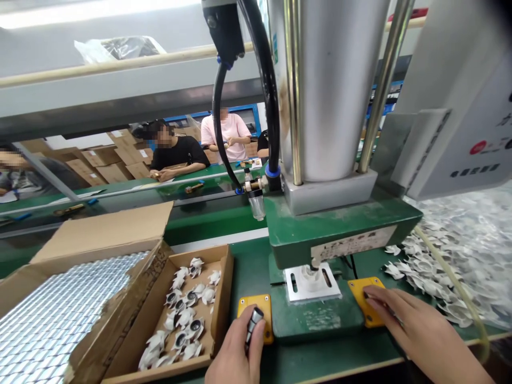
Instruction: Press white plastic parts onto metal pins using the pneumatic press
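My left hand (237, 352) is closed round a small dark metal cylinder (253, 321) and rests on the left yellow button box (260, 305) of a green pneumatic press (340, 226). Fingers of my right hand (416, 330) lie flat and stretched over the right yellow button box (362, 290). Between the two boxes a white plastic impeller (311, 276) sits on the white fixture plate (294, 282) under the press head.
A small cardboard tray (222, 298) at the left holds several white impellers. A bigger carton (100, 234) holds rows of shiny metal parts. A heap of white impellers (448, 266) lies at the right. Beyond a green conveyor (200, 186) sit other people.
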`<act>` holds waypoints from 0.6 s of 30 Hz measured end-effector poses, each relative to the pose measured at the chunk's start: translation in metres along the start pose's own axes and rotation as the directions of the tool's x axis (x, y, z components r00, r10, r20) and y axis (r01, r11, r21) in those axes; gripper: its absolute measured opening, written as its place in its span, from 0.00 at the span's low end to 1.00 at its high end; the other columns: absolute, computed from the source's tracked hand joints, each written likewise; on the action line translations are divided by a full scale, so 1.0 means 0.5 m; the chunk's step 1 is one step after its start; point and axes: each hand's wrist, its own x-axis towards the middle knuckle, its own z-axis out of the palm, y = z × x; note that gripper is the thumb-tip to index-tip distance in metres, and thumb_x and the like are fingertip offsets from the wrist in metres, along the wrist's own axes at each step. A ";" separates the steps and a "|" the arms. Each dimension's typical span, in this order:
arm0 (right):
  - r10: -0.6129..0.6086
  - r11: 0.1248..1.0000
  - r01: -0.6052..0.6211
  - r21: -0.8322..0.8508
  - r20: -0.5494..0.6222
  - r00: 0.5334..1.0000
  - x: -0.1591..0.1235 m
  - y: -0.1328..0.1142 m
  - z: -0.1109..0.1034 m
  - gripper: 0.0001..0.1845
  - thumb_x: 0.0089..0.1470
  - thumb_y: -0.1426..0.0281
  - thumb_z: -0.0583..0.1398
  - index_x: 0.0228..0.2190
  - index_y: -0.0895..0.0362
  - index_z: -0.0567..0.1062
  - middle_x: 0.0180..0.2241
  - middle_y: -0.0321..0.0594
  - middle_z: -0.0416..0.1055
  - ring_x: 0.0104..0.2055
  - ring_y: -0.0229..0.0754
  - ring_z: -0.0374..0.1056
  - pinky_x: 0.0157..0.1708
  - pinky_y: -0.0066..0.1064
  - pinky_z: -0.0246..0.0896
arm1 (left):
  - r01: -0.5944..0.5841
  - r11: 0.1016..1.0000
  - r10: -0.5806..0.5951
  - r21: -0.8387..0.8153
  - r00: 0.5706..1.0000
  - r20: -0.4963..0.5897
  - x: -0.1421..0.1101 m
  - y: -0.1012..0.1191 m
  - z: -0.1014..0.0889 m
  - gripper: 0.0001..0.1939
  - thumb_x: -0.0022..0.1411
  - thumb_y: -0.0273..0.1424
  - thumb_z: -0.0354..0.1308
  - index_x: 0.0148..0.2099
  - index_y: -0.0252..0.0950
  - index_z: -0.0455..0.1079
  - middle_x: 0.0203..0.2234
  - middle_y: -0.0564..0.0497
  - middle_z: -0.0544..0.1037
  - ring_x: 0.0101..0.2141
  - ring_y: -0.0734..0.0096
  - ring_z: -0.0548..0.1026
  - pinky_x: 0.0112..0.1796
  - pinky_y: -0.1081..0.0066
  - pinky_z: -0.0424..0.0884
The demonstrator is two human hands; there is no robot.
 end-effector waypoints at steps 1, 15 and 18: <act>0.023 0.999 -0.024 0.043 0.019 1.000 -0.001 0.000 -0.001 0.14 0.62 0.58 0.47 0.44 0.48 0.67 0.40 0.36 0.72 0.39 0.44 0.71 0.35 0.33 0.67 | 0.031 0.996 -0.032 -0.088 0.999 -0.008 0.001 0.002 -0.003 0.18 0.60 0.45 0.47 0.47 0.45 0.70 0.43 0.53 0.77 0.43 0.60 0.74 0.39 0.67 0.69; 0.088 0.619 -0.446 0.646 0.508 0.857 0.193 -0.138 -0.082 0.27 0.52 0.50 0.57 0.49 0.52 0.63 0.39 0.40 0.70 0.29 0.39 0.65 0.25 0.27 0.60 | 0.204 0.540 -0.078 -0.817 0.978 0.194 -0.027 0.133 -0.018 0.21 0.56 0.47 0.53 0.43 0.35 0.68 0.33 0.47 0.75 0.09 0.91 0.56 0.12 0.82 0.49; -0.032 0.580 -0.369 0.726 0.473 0.880 0.229 -0.162 -0.071 0.23 0.52 0.53 0.58 0.42 0.56 0.67 0.30 0.36 0.68 0.28 0.38 0.63 0.25 0.26 0.59 | 0.225 0.510 -0.066 -0.830 0.973 0.222 -0.034 0.132 0.000 0.23 0.55 0.49 0.53 0.43 0.35 0.68 0.32 0.47 0.76 0.09 0.92 0.55 0.12 0.83 0.45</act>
